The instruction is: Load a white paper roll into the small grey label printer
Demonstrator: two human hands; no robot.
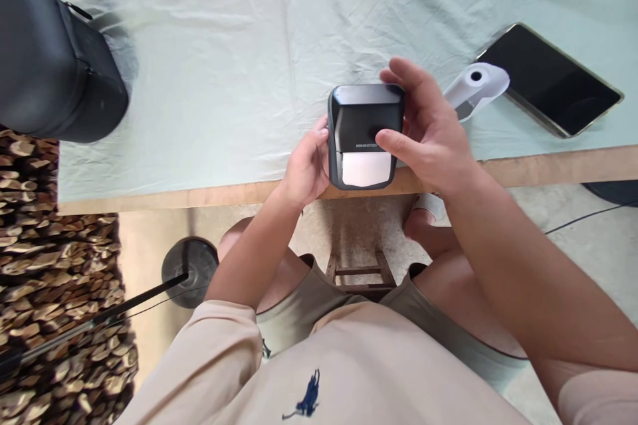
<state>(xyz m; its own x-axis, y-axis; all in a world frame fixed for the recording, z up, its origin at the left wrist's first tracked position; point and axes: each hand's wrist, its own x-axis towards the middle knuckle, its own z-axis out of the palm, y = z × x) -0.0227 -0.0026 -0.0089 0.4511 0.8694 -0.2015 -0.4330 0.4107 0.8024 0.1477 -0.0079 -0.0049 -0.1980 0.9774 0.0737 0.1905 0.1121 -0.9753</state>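
A small black portable printer (363, 125), with a white panel or strip of paper (366, 169) at its lower front, is held up over the table's near edge. My left hand (308, 163) is closed on its left side; those fingertips are partly hidden behind it. My right hand (434, 127) grips the right side, its thumb resting on the front face near some pale lettering and its fingers around the upper right corner. Just beyond the right hand lies a roll of white paper (467, 89) with a dark core and a loose end.
A tablet or large phone (553, 80) in a clear case lies at the right. A black zipped case (60, 63) stands at the left. Pale cloth (214, 66) covers the table above its wooden edge (224, 196). A stand's round base (187, 272) and stacked firewood (64, 319) are lower left.
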